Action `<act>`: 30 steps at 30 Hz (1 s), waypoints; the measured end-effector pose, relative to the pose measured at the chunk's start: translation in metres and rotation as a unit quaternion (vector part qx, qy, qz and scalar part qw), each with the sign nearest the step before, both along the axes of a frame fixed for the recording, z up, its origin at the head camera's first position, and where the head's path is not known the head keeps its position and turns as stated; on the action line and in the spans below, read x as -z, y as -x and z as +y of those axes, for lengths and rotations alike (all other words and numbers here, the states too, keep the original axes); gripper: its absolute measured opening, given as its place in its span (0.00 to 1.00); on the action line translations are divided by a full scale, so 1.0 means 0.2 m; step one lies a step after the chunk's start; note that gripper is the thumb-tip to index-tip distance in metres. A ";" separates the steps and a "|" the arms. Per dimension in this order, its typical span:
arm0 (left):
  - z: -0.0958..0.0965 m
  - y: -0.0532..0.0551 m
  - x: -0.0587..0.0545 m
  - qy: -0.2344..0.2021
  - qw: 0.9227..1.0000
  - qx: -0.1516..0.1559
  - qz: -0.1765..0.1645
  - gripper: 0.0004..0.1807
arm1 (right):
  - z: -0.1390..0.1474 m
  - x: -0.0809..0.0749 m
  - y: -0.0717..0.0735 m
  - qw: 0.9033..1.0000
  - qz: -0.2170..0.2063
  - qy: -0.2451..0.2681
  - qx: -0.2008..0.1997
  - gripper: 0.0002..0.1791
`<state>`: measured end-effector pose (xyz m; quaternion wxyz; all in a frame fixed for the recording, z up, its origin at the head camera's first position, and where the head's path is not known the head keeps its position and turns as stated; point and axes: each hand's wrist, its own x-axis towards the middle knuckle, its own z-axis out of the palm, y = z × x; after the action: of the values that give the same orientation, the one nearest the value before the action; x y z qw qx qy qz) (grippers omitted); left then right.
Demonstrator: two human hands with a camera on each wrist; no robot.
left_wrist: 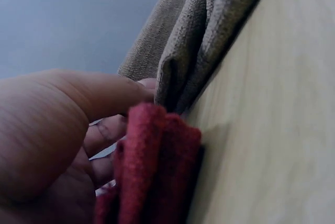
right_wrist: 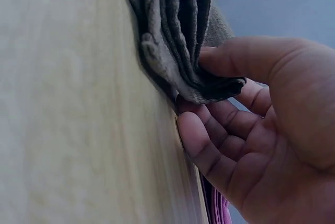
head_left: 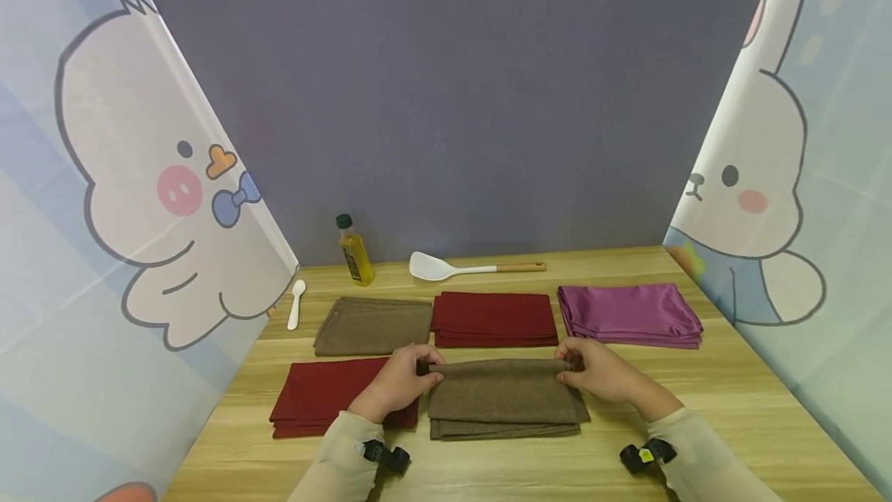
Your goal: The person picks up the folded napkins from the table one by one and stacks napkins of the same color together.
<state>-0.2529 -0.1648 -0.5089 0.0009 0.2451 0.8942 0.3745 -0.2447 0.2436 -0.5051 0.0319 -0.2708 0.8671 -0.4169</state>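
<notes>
A folded brown cloth (head_left: 505, 393) lies at the front middle of the wooden table, its layers stacked. At its far left corner my left hand (head_left: 397, 382) pinches the edge between thumb and fingers. My right hand (head_left: 605, 372) pinches the far right corner, and in the right wrist view the thumb lies on the rolled layers of the brown cloth (right_wrist: 183, 30) with fingers beneath. A folded dark red cloth (head_left: 327, 390) lies under and beside my left wrist; its edge (left_wrist: 152, 156) stands close to the fingers in the left wrist view.
Behind lie another brown cloth (head_left: 376, 326), a red cloth (head_left: 495, 316) and a shiny purple cloth (head_left: 630, 312), all folded. Farther back are an oil bottle (head_left: 355, 254), a white spatula (head_left: 433, 266) with a wooden handle, and a small white spoon (head_left: 296, 304). A grey panel (head_left: 446, 99) stands behind the table.
</notes>
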 end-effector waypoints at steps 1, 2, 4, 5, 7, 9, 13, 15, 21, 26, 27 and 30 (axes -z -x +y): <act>0.00 0.00 0.00 -0.006 1.000 0.000 -0.002 0.12 | 0.00 0.00 0.00 1.000 0.001 0.001 0.001 0.12; 0.00 0.00 0.00 -0.010 1.000 0.000 -0.002 0.12 | 0.00 0.01 0.01 1.000 0.003 0.004 0.001 0.12; 0.00 0.00 0.00 -0.021 1.000 0.001 -0.004 0.12 | 0.00 0.01 0.01 1.000 0.001 0.009 0.006 0.12; 0.00 0.00 0.00 -0.026 1.000 0.003 -0.003 0.12 | 0.00 0.01 0.01 1.000 -0.001 0.013 0.006 0.12; 0.00 0.00 0.00 -0.038 0.999 0.008 -0.002 0.12 | 0.00 0.02 0.02 1.000 -0.008 0.023 0.007 0.12; 0.01 0.00 0.00 -0.048 0.999 0.010 0.002 0.11 | 0.00 0.02 0.02 0.999 -0.016 0.031 0.010 0.11; 0.01 0.00 -0.01 -0.063 0.998 0.011 0.003 0.12 | 0.00 0.01 0.01 0.998 -0.036 0.043 0.017 0.11; 0.01 0.00 -0.01 -0.070 0.997 0.010 0.000 0.11 | 0.00 0.01 0.01 0.998 -0.043 0.046 0.020 0.11; 0.02 0.00 -0.01 -0.081 0.996 0.021 -0.010 0.11 | -0.01 0.00 0.01 0.997 -0.057 0.047 0.019 0.13; 0.02 0.01 -0.01 -0.087 0.995 0.037 -0.022 0.10 | -0.01 0.00 0.01 0.996 -0.066 0.057 0.024 0.14; 0.02 0.01 -0.01 -0.085 0.995 0.038 -0.021 0.10 | -0.01 0.00 0.01 0.996 -0.067 0.058 0.025 0.15; 0.02 0.00 -0.01 -0.078 0.996 0.037 -0.017 0.10 | -0.01 0.00 0.01 0.996 -0.070 0.055 0.026 0.16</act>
<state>-0.2535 -0.1605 -0.5060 0.0107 0.2713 0.8525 0.4467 -0.2461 0.2411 -0.5041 0.0668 -0.2201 0.8452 -0.4824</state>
